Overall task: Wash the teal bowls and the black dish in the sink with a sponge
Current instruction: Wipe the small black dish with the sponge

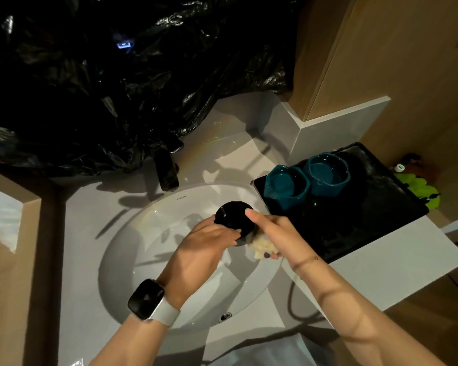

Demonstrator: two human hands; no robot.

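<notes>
While my wrists cross the near rim of the sink (pixel 122 273), I keep the work above the basin so that drips fall into it. Left hand (pixel 204 244), watch (pixel 146 299) on its wrist: fingers curled round the near side of the black dish (pixel 233 215), which I hold tilted over the middle of the bowl, clear of the porcelain, presumably to turn its surface toward the other hand. Right hand (pixel 271 231): fingers closed on the pale sponge (pixel 261 248), which I press against the dish's right side, thumb extended along the rim to steady it. Beyond and to the right, the two teal bowls (pixel 308 182) stand upright, touching each other, on the black tray (pixel 368 207) beside the sink; I judge they were set there to drain, leaving the dish as the piece in hand. Farther left, the dark faucet (pixel 166 171) stands behind the basin; no running water is visible. Farthest, black plastic sheeting (pixel 103 75) covers the wall.
</notes>
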